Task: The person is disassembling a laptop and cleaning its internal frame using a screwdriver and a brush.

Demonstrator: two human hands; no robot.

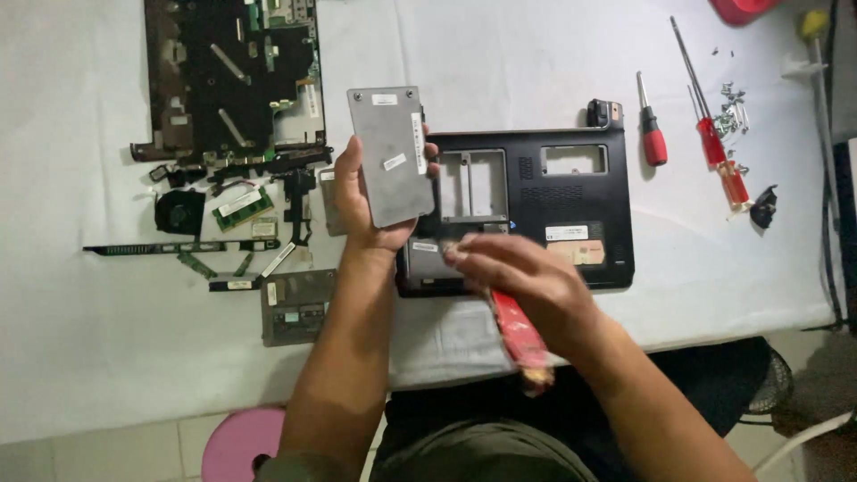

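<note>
Head view, left hand (pixel 361 201) gripping grey metal plate (pixel 391 153) upright, right hand (pixel 527 281) closed around red-handled screwdriver (pixel 518 335) over black laptop base (pixel 553 201).

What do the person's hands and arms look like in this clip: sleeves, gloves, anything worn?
Both forearms are bare up to the frame edge, with no sleeves showing. The left hand and right hand wear no gloves. No watch, ring or wristband is visible.
</note>
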